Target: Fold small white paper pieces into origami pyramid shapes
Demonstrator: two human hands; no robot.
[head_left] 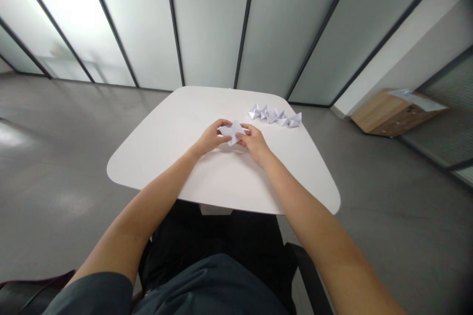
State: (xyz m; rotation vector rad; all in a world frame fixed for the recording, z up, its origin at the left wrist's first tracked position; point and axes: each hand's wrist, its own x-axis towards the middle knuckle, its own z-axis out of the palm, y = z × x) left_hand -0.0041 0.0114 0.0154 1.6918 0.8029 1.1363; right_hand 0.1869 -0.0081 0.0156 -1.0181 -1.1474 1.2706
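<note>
A folded white paper piece (pixel 233 131) with pointed corners is held between my two hands, above the middle of the white table. My left hand (pixel 214 135) pinches its left side, thumb in front and fingers behind. On the opposite side my right hand (pixel 254 141) grips it in the same way. Parts of the paper are hidden behind my fingers. Beyond my right hand, several folded white paper shapes (pixel 273 115) stand in a row near the table's far right edge.
The white table (pixel 158 157) has rounded corners, and its front edge lies just before my lap. A frosted glass partition (pixel 210 24) stands behind it. A wooden box (pixel 395 113) is on the floor at the right. One chair armrest (pixel 308 275) shows at my right.
</note>
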